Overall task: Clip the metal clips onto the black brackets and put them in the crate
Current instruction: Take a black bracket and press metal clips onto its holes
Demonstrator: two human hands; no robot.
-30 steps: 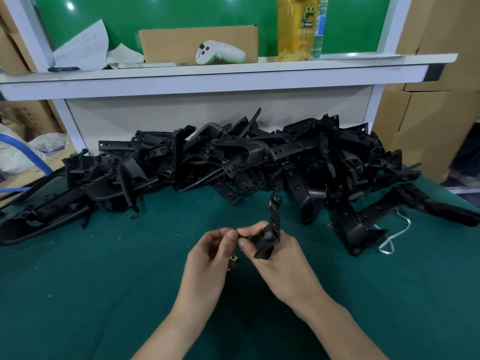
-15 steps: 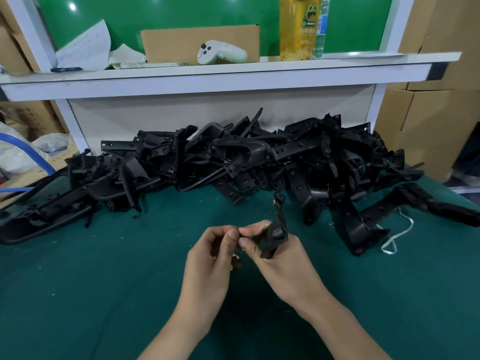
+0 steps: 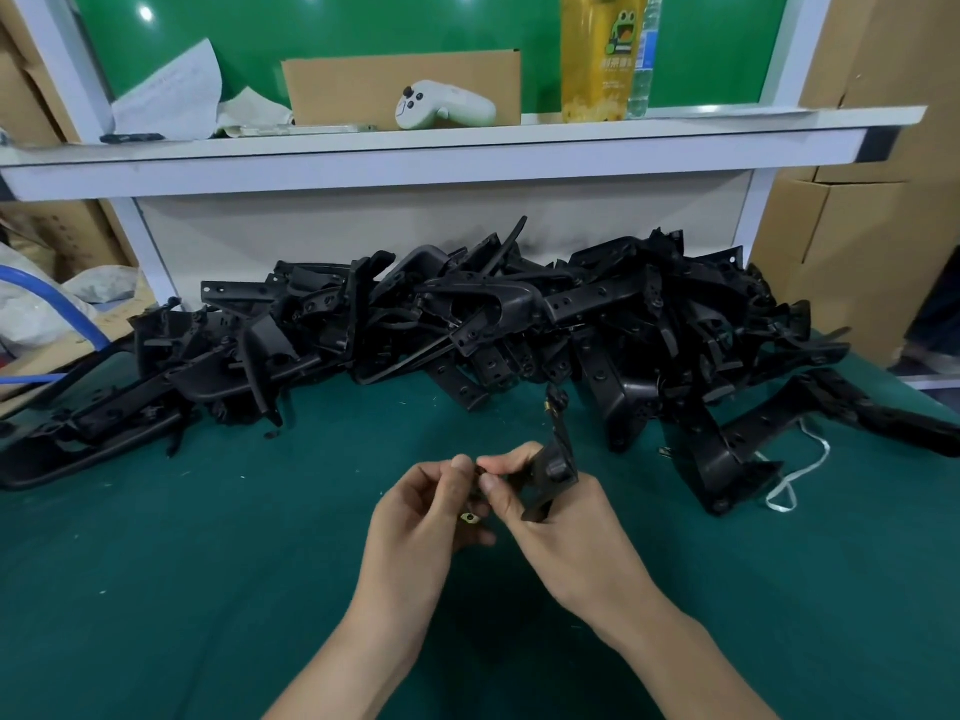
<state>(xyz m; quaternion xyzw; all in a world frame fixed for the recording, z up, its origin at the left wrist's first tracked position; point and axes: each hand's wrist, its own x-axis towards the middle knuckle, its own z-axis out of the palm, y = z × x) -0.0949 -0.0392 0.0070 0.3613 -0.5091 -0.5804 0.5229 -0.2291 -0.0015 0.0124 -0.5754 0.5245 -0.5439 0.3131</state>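
**Fitting a clip onto one bracket, with a whole heap left to go**

So the person is right in the middle of the table, over the green mat, working on a single bracket. The right hand has its thumb and fingers curled round the lower end of it, holding it up off the mat with the long arm pointing away from them. The left hand is bunched up tight against it, thumb tip meeting the right thumb at the bracket's near edge. A little brass-coloured metal clip peeks out from among the left hand's curled fingers, so it looks held there and not yet on the part. There's a tiny brass glint near the bracket's far tip too. Could be a clip already seated, but it's too small to call.

Progress-wise, this looks early or at least nowhere near done. The pile of brackets stretches right across the back of the table under the white shelf, and no clips show on those. The crate isn't in view at all, so there's no telling how many finished ones are in it. What's left for this piece: press the clip home, then drop it in the crate.
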